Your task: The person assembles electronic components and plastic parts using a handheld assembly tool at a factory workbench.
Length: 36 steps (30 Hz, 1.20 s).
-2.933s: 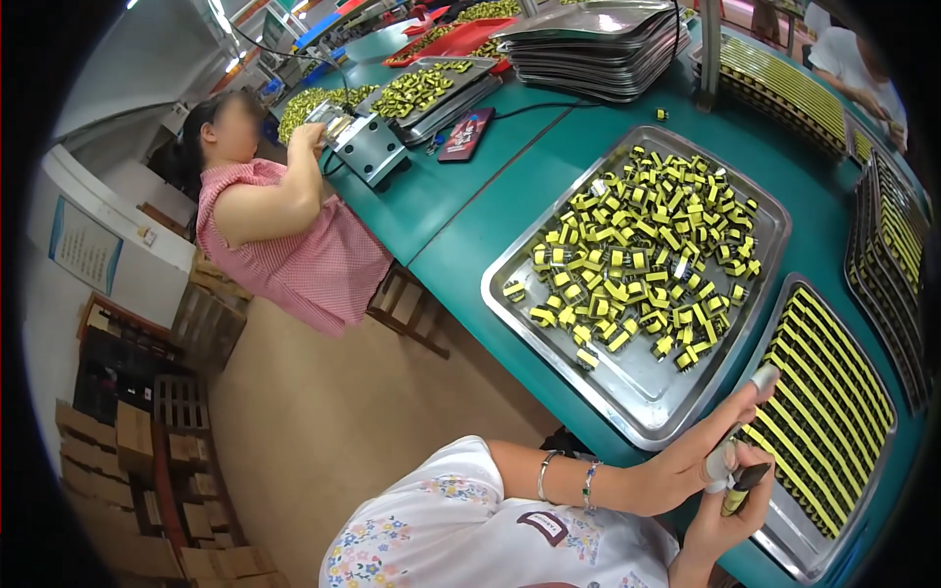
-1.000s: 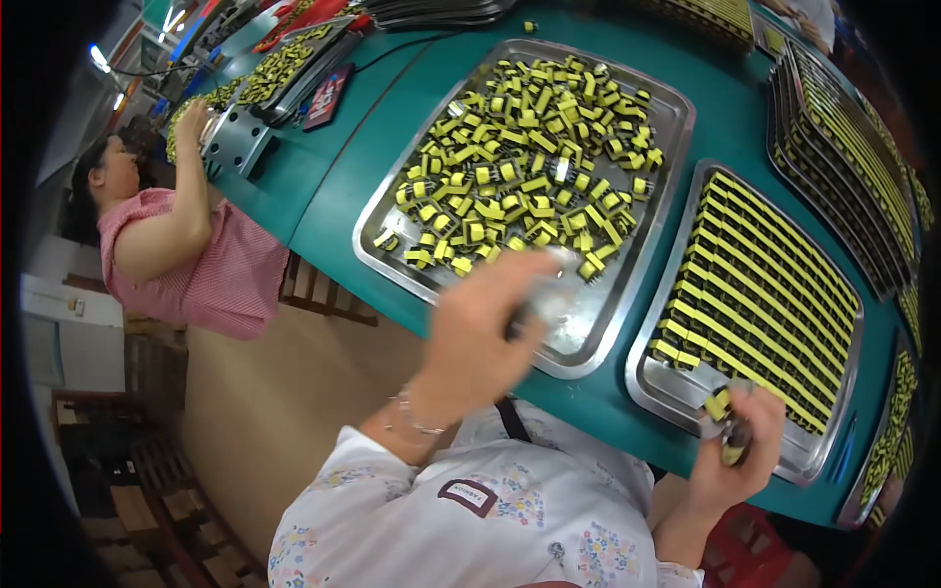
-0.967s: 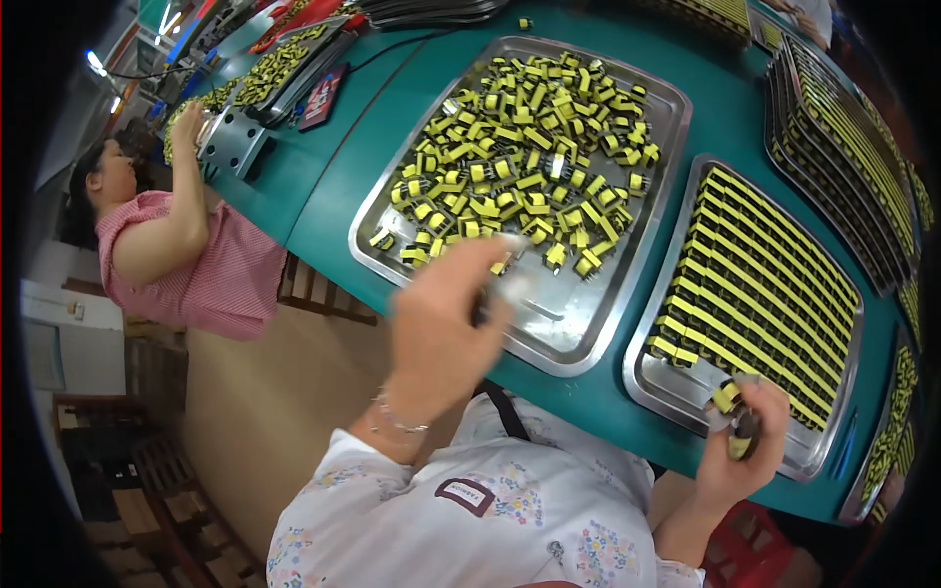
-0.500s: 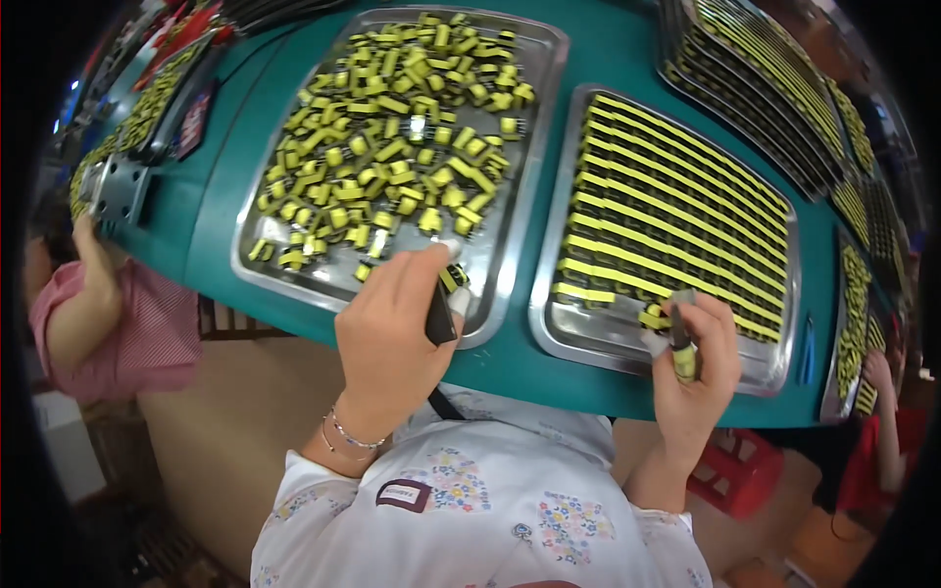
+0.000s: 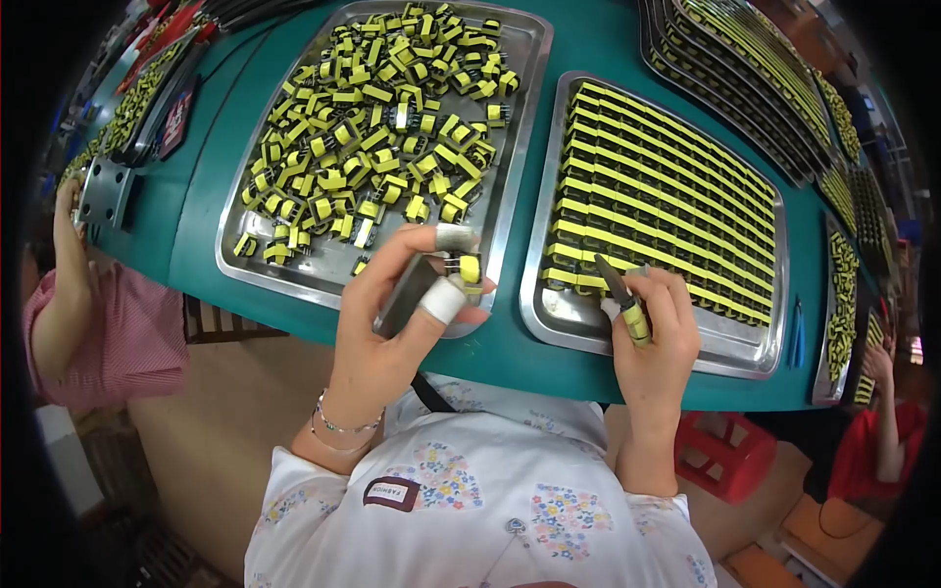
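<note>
My left hand (image 5: 368,328), its thumb and forefinger tips wrapped in white tape, pinches a small yellow-taped transformer (image 5: 469,268) above the near right corner of the left tray (image 5: 235,269). The transformer's metal pins point left. A dark flat piece lies against that palm; its kind is unclear. Many loose transformers (image 5: 363,127) are heaped in that tray. My right hand (image 5: 659,328) is closed around a knife-like tool (image 5: 619,289) with a dark blade and yellow-wrapped handle. It hovers at the near edge of the right tray (image 5: 564,328), beside the front row of neatly lined transformers (image 5: 667,196).
Stacked trays of transformers (image 5: 735,88) stand at the far right. A blue-handled tool (image 5: 796,333) lies right of the right tray. Co-workers' arms show at left (image 5: 69,284) and right (image 5: 887,412). A metal block (image 5: 106,191) sits at the left, a red stool (image 5: 725,453) below the table.
My left hand has turned, and the transformer in it now shows clearly. My right hand has moved left along the front row, and the yellow piece at its fingertips no longer shows there.
</note>
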Each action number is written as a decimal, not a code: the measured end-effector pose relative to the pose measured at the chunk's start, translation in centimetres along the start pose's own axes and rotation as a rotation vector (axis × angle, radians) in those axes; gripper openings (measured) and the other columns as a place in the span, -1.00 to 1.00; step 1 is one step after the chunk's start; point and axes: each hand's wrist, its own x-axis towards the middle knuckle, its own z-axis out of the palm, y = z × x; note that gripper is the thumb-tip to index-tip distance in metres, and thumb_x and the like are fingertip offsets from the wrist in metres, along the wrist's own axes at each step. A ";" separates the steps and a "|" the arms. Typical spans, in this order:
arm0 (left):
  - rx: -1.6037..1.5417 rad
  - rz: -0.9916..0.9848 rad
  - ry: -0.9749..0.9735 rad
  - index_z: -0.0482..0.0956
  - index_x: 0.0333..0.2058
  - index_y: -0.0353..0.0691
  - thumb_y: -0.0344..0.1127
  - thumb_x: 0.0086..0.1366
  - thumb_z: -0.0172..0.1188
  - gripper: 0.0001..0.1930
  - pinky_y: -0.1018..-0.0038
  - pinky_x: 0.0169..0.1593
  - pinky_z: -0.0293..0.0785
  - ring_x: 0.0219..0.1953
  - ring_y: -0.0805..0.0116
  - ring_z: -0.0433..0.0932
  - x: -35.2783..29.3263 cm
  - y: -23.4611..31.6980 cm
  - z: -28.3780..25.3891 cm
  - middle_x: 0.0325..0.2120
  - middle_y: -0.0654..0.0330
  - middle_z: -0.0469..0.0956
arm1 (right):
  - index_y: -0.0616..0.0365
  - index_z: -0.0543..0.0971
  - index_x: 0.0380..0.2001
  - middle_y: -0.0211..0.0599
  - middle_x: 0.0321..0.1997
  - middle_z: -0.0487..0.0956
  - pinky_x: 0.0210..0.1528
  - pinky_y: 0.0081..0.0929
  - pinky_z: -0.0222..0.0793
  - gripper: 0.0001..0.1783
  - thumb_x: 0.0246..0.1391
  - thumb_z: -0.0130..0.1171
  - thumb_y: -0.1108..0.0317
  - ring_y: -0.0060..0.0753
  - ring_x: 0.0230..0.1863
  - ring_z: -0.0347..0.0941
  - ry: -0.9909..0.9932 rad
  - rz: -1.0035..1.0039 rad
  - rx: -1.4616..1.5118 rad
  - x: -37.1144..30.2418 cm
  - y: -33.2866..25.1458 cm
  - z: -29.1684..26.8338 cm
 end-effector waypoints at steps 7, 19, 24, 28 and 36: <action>-0.197 -0.074 -0.107 0.38 0.04 -0.36 -0.33 0.33 0.06 -0.64 0.59 -0.23 0.44 -0.32 0.48 0.52 0.4 -0.7 -0.1 -0.15 0.13 0.52 | 0.25 0.54 -0.32 -0.13 -0.23 0.48 -0.30 -0.37 0.44 -0.68 -0.27 0.22 0.69 -0.11 -0.32 0.50 0.055 -0.052 -0.036 0.2 -0.4 0.3; -0.265 -0.132 -0.115 0.37 0.06 -0.41 -0.18 0.28 0.17 -0.51 0.60 -0.32 0.46 -0.38 0.43 0.52 0.3 -0.7 1.3 -0.18 0.01 0.55 | 0.24 0.50 -0.36 -0.21 -0.33 0.47 -0.30 -0.32 0.36 -0.69 -0.23 0.33 0.38 -0.11 -0.30 0.43 -0.167 -0.219 0.152 0.7 -2.7 -0.6; -0.123 -0.085 -0.081 0.39 0.04 -0.42 -0.21 0.25 0.20 -0.52 0.61 -0.32 0.47 -0.37 0.44 0.53 0.1 -1.1 1.3 -0.20 0.02 0.55 | 0.21 0.52 -0.36 -0.24 -0.34 0.47 -0.29 -0.31 0.35 -0.69 -0.33 0.25 0.49 -0.14 -0.29 0.42 -0.145 -0.296 0.083 0.8 -2.9 -0.3; -0.013 0.023 -0.075 0.44 0.00 -0.41 -0.31 0.26 0.19 -0.61 0.63 -0.29 0.44 -0.35 0.52 0.48 0.0 -0.8 1.3 -0.23 0.12 0.51 | 0.20 0.53 -0.38 -0.24 -0.34 0.48 -0.30 -0.33 0.34 -0.70 -0.34 0.24 0.52 -0.15 -0.31 0.41 -0.122 -0.319 0.065 1.0 -2.8 -0.2; 0.179 0.193 -0.067 0.49 -0.06 -0.40 -0.44 0.21 0.23 -0.67 0.69 -0.29 0.32 -0.35 0.56 0.36 -0.1 -0.6 1.8 -0.30 0.25 0.41 | 0.18 0.52 -0.46 -0.29 -0.49 0.46 -0.41 -0.33 0.34 -0.77 -0.33 0.28 0.47 -0.20 -0.43 0.40 -0.101 -0.349 0.043 0.6 -2.5 -0.2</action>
